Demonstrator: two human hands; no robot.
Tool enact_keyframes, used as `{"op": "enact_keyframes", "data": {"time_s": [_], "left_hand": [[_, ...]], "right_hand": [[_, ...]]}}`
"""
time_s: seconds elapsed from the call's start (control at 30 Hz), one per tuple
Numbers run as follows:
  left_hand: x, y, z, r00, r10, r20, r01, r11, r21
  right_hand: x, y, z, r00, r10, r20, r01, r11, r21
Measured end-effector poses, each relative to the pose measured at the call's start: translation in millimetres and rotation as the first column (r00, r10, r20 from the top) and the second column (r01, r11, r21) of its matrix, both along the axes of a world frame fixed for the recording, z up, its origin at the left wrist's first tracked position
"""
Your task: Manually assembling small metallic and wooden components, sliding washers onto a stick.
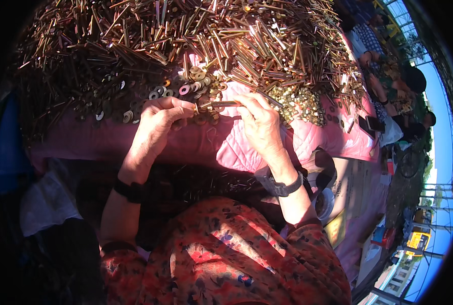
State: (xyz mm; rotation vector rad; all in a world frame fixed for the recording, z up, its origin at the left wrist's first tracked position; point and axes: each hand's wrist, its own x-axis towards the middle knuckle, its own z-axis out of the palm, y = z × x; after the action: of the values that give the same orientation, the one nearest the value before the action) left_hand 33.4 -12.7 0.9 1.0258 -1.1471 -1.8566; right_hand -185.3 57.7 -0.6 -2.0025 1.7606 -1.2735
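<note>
My left hand point(159, 121) is closed in a pinch on a small brass-coloured washer point(196, 109), seen edge-on at my fingertips. My right hand point(261, 124) grips a slim metal bolt point(225, 103), which lies level and points left at the washer. The bolt's left end is close to the washer; whether they touch I cannot tell. Just beyond my hands lie loose flat washers point(185, 89). To the right of my right hand spreads a heap of small yellowish nuts point(300, 105). A large pile of long metal bolts point(267, 51) covers the far part of the table.
A pink quilted cloth point(236, 147) covers the table and hangs over its near edge. A dark phone point(371, 123) lies at the right edge. Other people point(397, 86) sit farther right. A whitish plastic sack point(48, 203) hangs at lower left.
</note>
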Motion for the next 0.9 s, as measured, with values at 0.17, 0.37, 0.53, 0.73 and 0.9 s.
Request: {"op": "enact_keyframes", "data": {"time_s": [0.17, 0.37, 0.53, 0.73, 0.9], "left_hand": [[-2.7, 3.2, -0.8, 0.997, -0.046, 0.057, 0.052, 0.993, -0.103], [-9.4, 5.6, -12.9, 0.979, -0.022, 0.201, 0.077, 0.959, -0.272], [-19.0, 19.5, -5.0, 0.98, -0.178, 0.088, 0.171, 0.982, 0.08], [-15.3, 15.1, -4.8, 0.992, -0.063, 0.106, 0.056, 0.996, 0.067], [-14.3, 11.1, -5.6, 0.996, 0.018, 0.092, -0.028, 0.994, 0.11]], "right_hand": [[-0.4, 2.8, 5.8, 0.995, 0.096, 0.013, -0.096, 0.995, 0.033], [17.6, 7.3, -5.4, 0.99, 0.137, -0.016, -0.137, 0.99, 0.03], [35.2, 15.2, -11.6, 0.983, 0.183, -0.003, -0.182, 0.981, 0.064], [-20.8, 0.9, -16.7, 0.858, -0.173, -0.483, 0.235, 0.969, 0.072], [-32.9, -6.6, -24.3, 0.844, -0.108, -0.526, 0.196, 0.974, 0.114]]}}
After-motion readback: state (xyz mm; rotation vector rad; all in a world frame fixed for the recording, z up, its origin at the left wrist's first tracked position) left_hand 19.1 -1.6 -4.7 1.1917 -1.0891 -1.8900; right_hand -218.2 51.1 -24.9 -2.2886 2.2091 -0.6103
